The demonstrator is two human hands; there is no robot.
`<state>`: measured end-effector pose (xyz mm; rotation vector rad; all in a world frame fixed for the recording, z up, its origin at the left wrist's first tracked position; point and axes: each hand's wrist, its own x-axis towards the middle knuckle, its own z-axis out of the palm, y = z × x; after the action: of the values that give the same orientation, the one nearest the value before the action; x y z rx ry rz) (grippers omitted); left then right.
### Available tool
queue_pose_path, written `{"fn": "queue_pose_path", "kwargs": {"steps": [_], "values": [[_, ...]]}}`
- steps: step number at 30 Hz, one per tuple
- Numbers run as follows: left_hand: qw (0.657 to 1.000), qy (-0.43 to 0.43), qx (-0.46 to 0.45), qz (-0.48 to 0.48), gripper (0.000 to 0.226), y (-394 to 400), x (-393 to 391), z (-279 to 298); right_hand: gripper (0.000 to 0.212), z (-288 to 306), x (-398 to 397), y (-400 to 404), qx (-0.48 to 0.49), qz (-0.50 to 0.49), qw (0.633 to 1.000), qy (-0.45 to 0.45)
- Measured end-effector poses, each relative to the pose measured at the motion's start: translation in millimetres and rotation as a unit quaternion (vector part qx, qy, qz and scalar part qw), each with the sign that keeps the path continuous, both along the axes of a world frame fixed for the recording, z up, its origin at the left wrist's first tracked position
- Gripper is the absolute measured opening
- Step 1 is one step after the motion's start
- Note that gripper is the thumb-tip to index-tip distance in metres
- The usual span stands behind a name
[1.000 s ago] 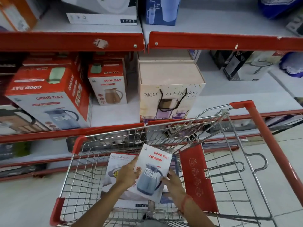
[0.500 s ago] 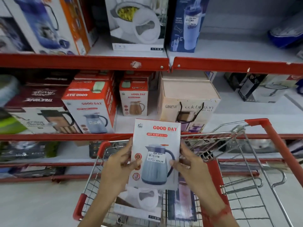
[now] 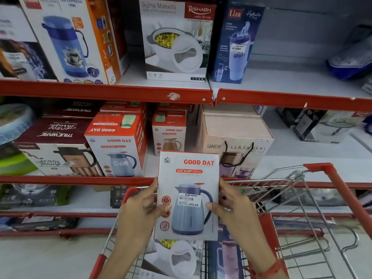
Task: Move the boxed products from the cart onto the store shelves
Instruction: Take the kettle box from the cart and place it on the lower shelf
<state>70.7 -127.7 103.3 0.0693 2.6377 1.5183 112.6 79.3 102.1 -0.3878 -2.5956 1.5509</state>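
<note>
I hold a white Good Day jug box (image 3: 188, 184) upright above the red wire cart (image 3: 332, 178), its printed front facing me. My left hand (image 3: 141, 210) grips its left edge and my right hand (image 3: 233, 206) grips its right edge. Under the box, inside the cart, lie a white casserole box (image 3: 173, 258) and a dark blue tumbler box (image 3: 225, 256). Straight behind the held box is the middle shelf (image 3: 80, 179), where two more Good Day boxes (image 3: 117, 143) stand with a small gap beside them.
A beige Ganesh gift box (image 3: 235, 137) stands right of the gap, a Trueware box (image 3: 54, 150) to the left. The upper shelf (image 3: 104, 91) carries a casserole box (image 3: 175, 39), a blue Liza tumbler box (image 3: 237, 41) and a large flask box (image 3: 68, 39). Lower shelves hold dark boxes.
The box came up out of the cart and now stands upright at the height of the middle shelf. The view has tilted upward, showing the upper shelf.
</note>
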Motion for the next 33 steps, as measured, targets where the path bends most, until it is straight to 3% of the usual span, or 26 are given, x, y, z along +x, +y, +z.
{"fn": "queue_pose_path", "kwargs": {"steps": [3, 6, 9, 15, 19, 24, 33], "values": [[0.994, 0.005, -0.107, 0.000, 0.047, -1.0, -23.4, -13.1, 0.059, -17.0, -28.4, -6.5, 0.008, -0.036, 0.999, -0.011], [0.989, 0.009, -0.140, 0.044, 0.031, -1.2, -54.0, -31.3, 0.050, -29.0, -59.4, -20.4, 0.055, -0.066, 0.996, 0.011], [0.984, 0.034, -0.138, 0.103, 0.033, 1.4, -86.4, -47.7, 0.043, -44.8, -89.7, -33.4, 0.139, -0.079, 0.986, 0.045], [0.977, 0.079, -0.155, 0.122, 0.042, 16.8, -144.2, -70.6, 0.037, -73.9, -145.7, -43.4, 0.152, -0.117, 0.979, 0.063], [0.980, 0.063, -0.154, 0.113, 0.041, 20.6, -170.6, -87.9, 0.046, -92.5, -171.9, -42.7, 0.178, -0.107, 0.977, 0.056], [0.979, 0.042, -0.174, 0.102, 0.030, 24.3, -179.7, -107.8, 0.040, -110.5, -185.5, -37.7, 0.192, -0.082, 0.978, 0.010], [0.981, 0.023, -0.179, 0.076, 0.029, 19.5, -189.8, -120.6, 0.036, -117.2, -192.1, -32.9, 0.215, -0.055, 0.975, -0.020]]}}
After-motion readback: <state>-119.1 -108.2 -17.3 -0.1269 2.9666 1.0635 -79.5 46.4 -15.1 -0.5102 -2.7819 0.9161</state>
